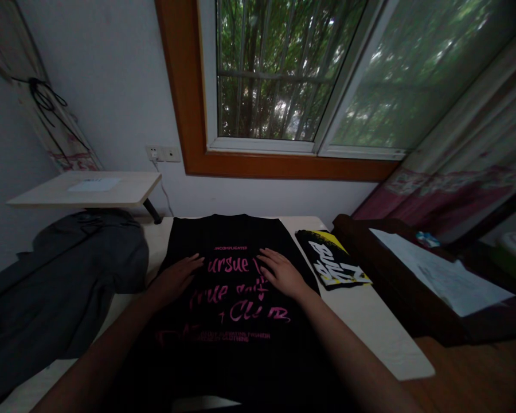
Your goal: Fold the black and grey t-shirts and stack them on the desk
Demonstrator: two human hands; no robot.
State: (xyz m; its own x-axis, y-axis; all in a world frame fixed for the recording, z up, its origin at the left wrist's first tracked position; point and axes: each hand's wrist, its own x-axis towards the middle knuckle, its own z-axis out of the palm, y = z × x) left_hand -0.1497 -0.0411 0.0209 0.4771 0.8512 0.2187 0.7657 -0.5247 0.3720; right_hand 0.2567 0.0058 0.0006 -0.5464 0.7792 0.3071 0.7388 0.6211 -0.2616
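A black T-shirt (241,232) with pink lettering lies spread out on the pale table (370,321), directly in front of me. My left hand (184,272) rests flat on its left part, fingers stretched toward the print. On the other side of the lettering, my right hand (282,274) lies on the cloth with its fingers spread. Both hands hold nothing. To the right of the shirt sits a folded black garment (331,258) with yellow and white print.
Dark grey clothing (69,275) is heaped at the left, beneath a small raised shelf (90,192) with a paper on it. At the right stands a dark brown piece of furniture (434,310) bearing a white sheet (438,275). A window (292,74) is behind the table.
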